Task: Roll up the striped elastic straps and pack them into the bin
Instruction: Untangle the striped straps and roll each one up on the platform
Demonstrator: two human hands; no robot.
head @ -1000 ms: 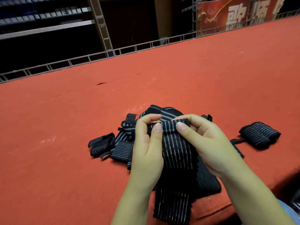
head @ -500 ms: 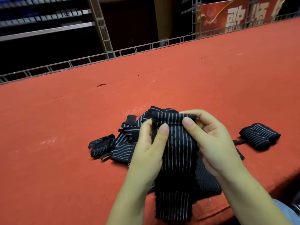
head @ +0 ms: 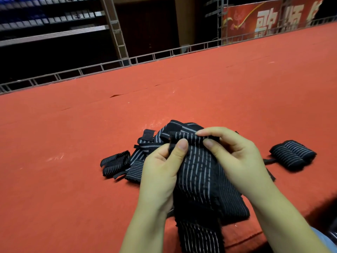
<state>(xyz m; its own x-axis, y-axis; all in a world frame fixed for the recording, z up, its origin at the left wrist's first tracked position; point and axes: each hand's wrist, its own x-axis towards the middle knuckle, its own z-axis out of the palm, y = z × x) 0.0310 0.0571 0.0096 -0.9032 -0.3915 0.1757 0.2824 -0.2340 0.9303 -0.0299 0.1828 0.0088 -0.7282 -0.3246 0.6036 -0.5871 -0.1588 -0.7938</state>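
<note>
Worktop point(head: 218, 92): red felt surface, wide, bare to the far side and to the left; metal rail point(head: 149, 57) along the far edge, well apart from the work. Near edge close under the forearms. Ample room forward and left for laying a strap flat; little room toward the body.

Heap of striped elastic straps point(head: 145, 145): loose, unrolled, tangled just beyond the hands, tabs sticking out. Judged risk: snagging of a tab on the strap in hand, dragging the heap along.

Strap in hand point(head: 197, 172): black with pale stripes, top end raised between both hands, long tail trailing down over the near edge of the worktop. Judged risk: hanging weight pulling the tail off the edge; uneven tension skewing the roll into a cone; elastic recoil undoing the first turn if either pinch slackens.

Rolled straps point(head: 293, 157): finished rolls lying to the right, near the right wrist, apart from the heap. Judged risk: a sweep of the right forearm knocking them toward the near edge.

Left hand point(head: 160, 172): thumb and curled fingers pinching the strap's top left corner.

Right hand point(head: 235, 157): thumb and forefinger pinching the top right corner.

Bin: not in view; position unknown.
</note>
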